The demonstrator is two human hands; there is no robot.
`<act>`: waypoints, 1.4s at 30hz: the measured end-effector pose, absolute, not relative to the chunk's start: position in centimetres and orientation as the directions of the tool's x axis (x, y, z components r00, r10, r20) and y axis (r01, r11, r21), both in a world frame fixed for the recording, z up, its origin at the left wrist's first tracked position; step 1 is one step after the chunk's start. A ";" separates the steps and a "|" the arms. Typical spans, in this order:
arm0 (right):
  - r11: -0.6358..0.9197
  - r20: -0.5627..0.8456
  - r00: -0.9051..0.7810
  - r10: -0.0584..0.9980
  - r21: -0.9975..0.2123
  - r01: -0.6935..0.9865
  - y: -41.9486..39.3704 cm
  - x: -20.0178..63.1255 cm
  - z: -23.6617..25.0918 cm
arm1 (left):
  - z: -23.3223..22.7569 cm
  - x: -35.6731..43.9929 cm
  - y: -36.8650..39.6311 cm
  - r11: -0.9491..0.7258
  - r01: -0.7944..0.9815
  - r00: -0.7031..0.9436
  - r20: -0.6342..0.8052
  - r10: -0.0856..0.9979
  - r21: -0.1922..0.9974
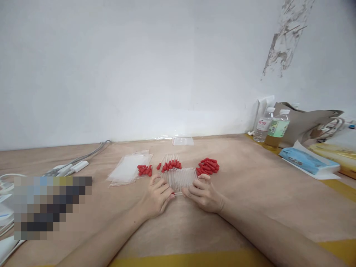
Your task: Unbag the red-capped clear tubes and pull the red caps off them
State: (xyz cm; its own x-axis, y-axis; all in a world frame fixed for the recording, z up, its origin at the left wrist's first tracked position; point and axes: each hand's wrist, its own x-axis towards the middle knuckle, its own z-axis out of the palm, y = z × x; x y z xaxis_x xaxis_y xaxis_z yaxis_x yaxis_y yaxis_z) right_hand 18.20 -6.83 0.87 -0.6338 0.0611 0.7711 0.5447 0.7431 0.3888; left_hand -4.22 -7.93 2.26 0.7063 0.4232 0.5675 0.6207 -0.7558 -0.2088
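A row of thin clear tubes (179,180), side by side like dropper pipes, lies on the table between my hands. My left hand (160,194) is closed around its left edge, fingers curled. A small bit of red shows at those fingertips, mostly hidden. At the right edge my right hand (204,193) grips the row with bent fingers. Just beyond lie several clear droppers fitted with red rubber bulbs (172,164). Loose red bulbs (208,165) form a pile past my right hand, and a smaller group of red bulbs (144,170) sits beyond my left.
Clear plastic bags (128,167) lie at the left, with another flat packet (183,141) by the wall. Cables (94,149) run along the left side. Two bottles (276,129), a grey bag (300,122) and a blue tissue pack (308,160) stand or lie at the right.
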 end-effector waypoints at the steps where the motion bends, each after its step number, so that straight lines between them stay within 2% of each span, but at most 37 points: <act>1: 0.747 0.774 -0.630 0.063 0.382 0.544 -6.8 18.6 0.9 | 2.1 -4.7 -7.8 -0.750 0.634 0.692 0.572 0.441 -0.189; 3: 0.747 0.807 -0.577 0.128 0.305 0.591 -6.5 19.4 1.1 | 2.0 -5.9 -7.6 -0.718 0.686 0.633 0.585 0.507 -0.120; 6: 0.689 0.857 -0.384 0.343 0.048 0.723 -6.0 19.9 1.1 | 2.4 -7.7 -6.9 -0.628 0.775 0.465 0.611 0.641 0.069; 9: 0.643 0.792 -0.314 0.524 -0.126 0.756 -5.7 19.2 1.0 | 3.5 -9.0 -6.1 -0.518 0.817 0.265 0.631 0.729 0.254; 14: 0.654 0.715 -0.312 0.625 -0.263 0.709 -5.3 16.9 1.6 | 5.1 -11.0 -3.5 -0.379 0.873 0.139 0.587 0.798 0.308; 17: 0.690 0.706 -0.374 0.601 -0.223 0.688 -4.5 15.0 2.4 | 5.8 -12.0 -1.3 -0.299 0.911 0.114 0.522 0.845 0.284; 23: 0.694 0.631 -0.570 0.526 0.068 0.716 -3.5 10.3 2.5 | 6.2 -11.9 1.3 -0.095 0.970 0.005 0.376 0.926 0.223; 26: 0.664 0.582 -0.599 0.550 0.130 0.736 -3.7 8.9 2.1 | 5.8 -11.5 1.3 -0.082 0.973 0.000 0.361 0.933 0.214; 29: 0.640 0.577 -0.558 0.597 0.077 0.764 -4.1 8.6 1.8 | 5.5 -11.4 1.1 -0.079 0.973 0.001 0.337 0.942 0.218; 33: 0.638 0.579 -0.517 0.630 -0.006 0.770 -4.8 8.8 1.8 | 5.7 -11.0 0.9 -0.061 0.980 -0.020 0.403 0.915 0.189; 38: 0.661 0.587 -0.518 0.622 -0.039 0.749 -5.1 8.7 1.9 | 6.3 -8.9 1.0 -0.138 0.990 0.115 0.419 0.901 0.026; 42: 0.601 0.649 -0.393 0.652 -0.126 0.790 -4.5 9.1 2.9 | 6.5 -7.2 2.2 -0.141 0.986 0.161 0.312 0.936 -0.085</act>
